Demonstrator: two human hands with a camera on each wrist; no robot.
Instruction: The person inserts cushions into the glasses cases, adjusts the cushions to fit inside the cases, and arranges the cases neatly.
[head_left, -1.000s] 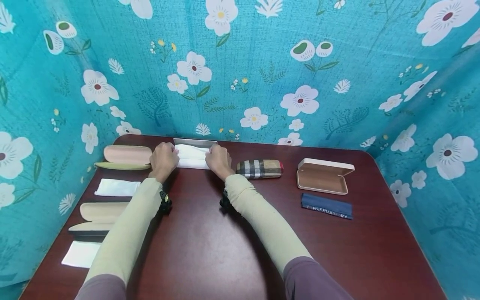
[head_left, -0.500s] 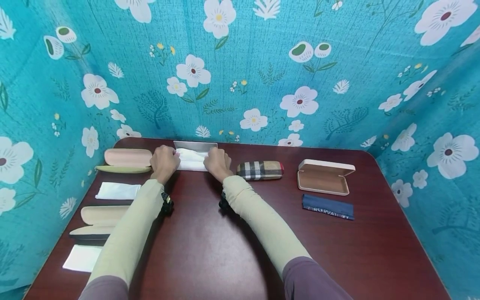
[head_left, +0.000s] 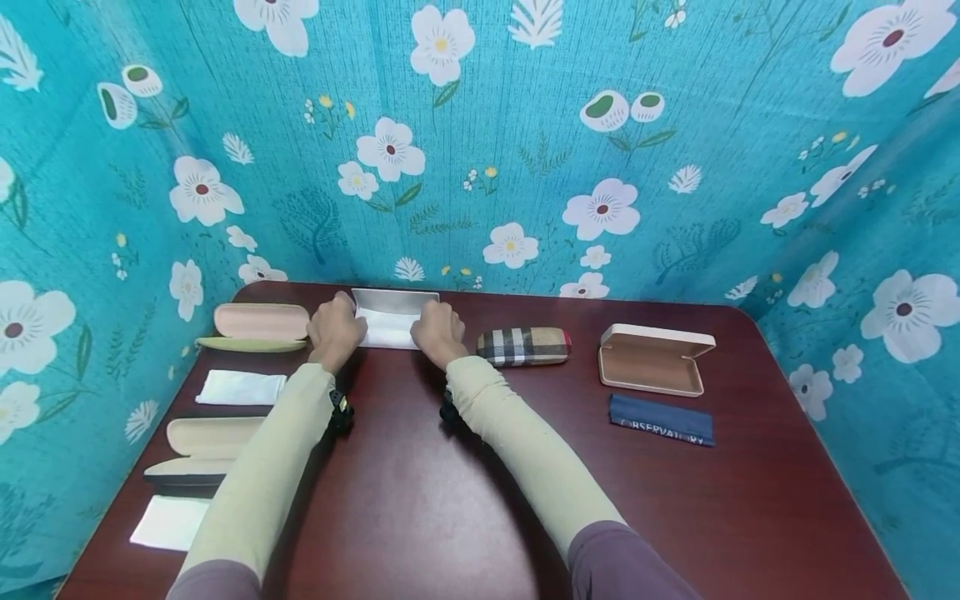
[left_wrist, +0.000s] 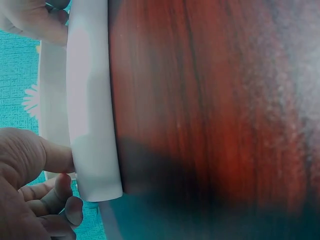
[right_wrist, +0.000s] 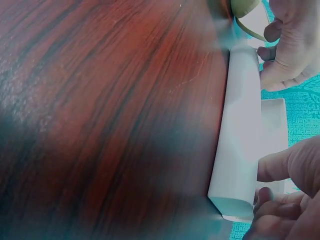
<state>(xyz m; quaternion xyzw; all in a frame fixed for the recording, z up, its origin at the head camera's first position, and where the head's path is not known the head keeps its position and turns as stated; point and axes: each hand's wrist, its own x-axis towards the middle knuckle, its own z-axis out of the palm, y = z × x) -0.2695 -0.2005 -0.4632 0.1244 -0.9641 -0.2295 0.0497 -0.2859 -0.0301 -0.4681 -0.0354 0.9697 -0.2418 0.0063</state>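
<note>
White cloth (head_left: 392, 322) sits lower in case (head_left: 397, 298); hands (head_left: 335, 330) (head_left: 439, 331) at case's ends, grip unclear.

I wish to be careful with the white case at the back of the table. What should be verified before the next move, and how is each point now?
1. Left hand at the case's left end: ok, thumb against the white case.
2. Right hand at its right end: ok, thumb against it too.
3. Lid raised: ok, standing at the rear.
4. Plaid case apart from the right hand: ok, with a gap.
5. Green case apart from the left hand: cannot tell, they meet in the head view.
6. Contents of the white case: cannot tell, too small to make out.
</note>
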